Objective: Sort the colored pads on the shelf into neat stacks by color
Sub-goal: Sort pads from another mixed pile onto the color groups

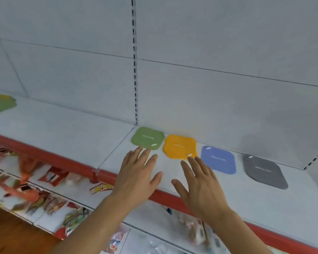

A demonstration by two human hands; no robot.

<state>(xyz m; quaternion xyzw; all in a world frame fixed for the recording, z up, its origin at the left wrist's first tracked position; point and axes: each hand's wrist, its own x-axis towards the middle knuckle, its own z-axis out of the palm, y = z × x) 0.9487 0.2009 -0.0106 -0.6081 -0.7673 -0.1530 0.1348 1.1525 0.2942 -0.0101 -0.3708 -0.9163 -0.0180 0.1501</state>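
Both hands empty, fingers straight and spread, palms down over the front of the shelf (246, 195). Left hand (136, 177) with fingertips just short of the green stack (147, 138); right hand (200, 186) with fingertips at the near corner of the orange stack (179, 146), contact not resolvable. Nothing gripped.

Four piles in a row near the back panel (209, 92), left to right: green stack, orange stack, blue stack (218, 159), grey stack (264, 171). Each one color, apart from its neighbours. Orange pile slightly fanned, edges not flush. Pad counts not readable.

Far left on the next shelf bay: a blurred mixed pile (1, 103), green with yellow showing on top. Looked unsorted.

Judged step: sort on this bay mostly done, now squaring-up of green and orange. Next move likely needs flat-palm nudges on the orange edges to align, then a reach well left for the mixed pile and a split by color.

Lower shelf (44, 180) with packaged goods, blurred.
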